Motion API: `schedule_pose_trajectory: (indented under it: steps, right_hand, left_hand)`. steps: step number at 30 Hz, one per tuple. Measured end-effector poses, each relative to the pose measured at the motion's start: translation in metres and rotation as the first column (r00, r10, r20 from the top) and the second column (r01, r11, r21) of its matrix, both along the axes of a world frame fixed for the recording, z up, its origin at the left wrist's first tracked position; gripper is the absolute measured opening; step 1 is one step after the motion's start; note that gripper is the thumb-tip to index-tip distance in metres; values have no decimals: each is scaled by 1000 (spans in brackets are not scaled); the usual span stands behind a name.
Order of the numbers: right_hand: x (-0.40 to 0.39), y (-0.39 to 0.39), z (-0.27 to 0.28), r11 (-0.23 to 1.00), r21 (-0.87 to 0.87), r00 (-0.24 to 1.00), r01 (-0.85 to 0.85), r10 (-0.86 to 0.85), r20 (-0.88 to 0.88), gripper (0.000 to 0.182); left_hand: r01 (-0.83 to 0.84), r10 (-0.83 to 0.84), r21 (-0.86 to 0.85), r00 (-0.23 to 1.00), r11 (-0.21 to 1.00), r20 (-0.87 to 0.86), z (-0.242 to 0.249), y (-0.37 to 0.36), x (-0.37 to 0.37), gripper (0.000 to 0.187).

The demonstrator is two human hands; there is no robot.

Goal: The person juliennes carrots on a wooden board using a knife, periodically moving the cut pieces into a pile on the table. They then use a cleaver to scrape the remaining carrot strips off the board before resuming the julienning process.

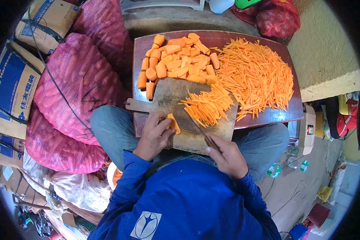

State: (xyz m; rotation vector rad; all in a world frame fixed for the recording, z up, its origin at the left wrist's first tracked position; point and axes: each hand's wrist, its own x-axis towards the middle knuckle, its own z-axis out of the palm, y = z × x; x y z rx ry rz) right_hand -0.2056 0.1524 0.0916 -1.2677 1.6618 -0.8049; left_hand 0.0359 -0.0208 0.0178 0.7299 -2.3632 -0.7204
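My left hand point(157, 134) is bent over a flat carrot piece point(174, 123) on the wooden cutting board point(168, 96), its fingers against the piece's left side. In my right hand point(227, 155) is the handle of a knife point(207, 139), whose blade points up and left beside a small heap of carrot strips point(208, 106) on the board. Beyond the board, peeled carrot chunks point(178, 60) lie at the left of the dark red table point(248, 122). A large pile of carrot strips point(258, 76) covers its right side.
Pink mesh sacks of carrots point(78, 84) stand at the left, beside cardboard boxes point(12, 88). A red mesh bag point(278, 20) is at the back right. Plastic bottles point(274, 170) sit on the floor at the right, near an open carton point(309, 130).
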Motion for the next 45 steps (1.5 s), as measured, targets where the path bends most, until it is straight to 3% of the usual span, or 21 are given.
schedule_pose_trajectory:
  steps: [3,8,10,16,24,27,29,30,38,45]
  right_hand:
    - [12,-5,-2,995,-69,997,-67,69,23,46]
    - [25,-4,-5,985,-126,986,-121,104,-134,50]
    - [25,-1,6,985,-99,980,-141,124,-158,49]
    - [30,-11,-1,982,-73,968,-174,157,-195,49]
    - [25,-22,-6,985,14,971,-171,171,-169,48]
    - [26,-20,-8,982,-20,972,-189,185,-145,49]
    - [30,-15,-17,949,-249,969,-193,144,-200,49]
    - [30,-12,-15,947,-251,968,-201,153,-198,49]
    - [26,-5,-10,964,-185,956,-190,139,-257,47]
    - [29,-11,0,986,-69,975,-152,138,-174,44]
  left_hand:
    - [-12,13,-128,1000,992,9,-9,7,-10,42]
    - [1,5,-115,999,993,54,1,15,-15,42]
    - [55,-37,-125,989,991,145,2,13,-13,44]
    - [61,-52,-176,997,983,55,-10,12,-12,44]
    - [46,-29,-218,996,975,82,-12,13,-14,40]
    - [35,-12,-218,994,975,106,-14,13,-13,37]
    - [34,-9,-223,993,974,116,-13,13,-11,36]
    - [42,-17,-229,994,973,110,-12,13,-10,35]
    - [-2,0,-144,1000,990,-11,-15,12,-16,36]
    - [3,-8,-83,998,997,-57,-13,10,-14,39]
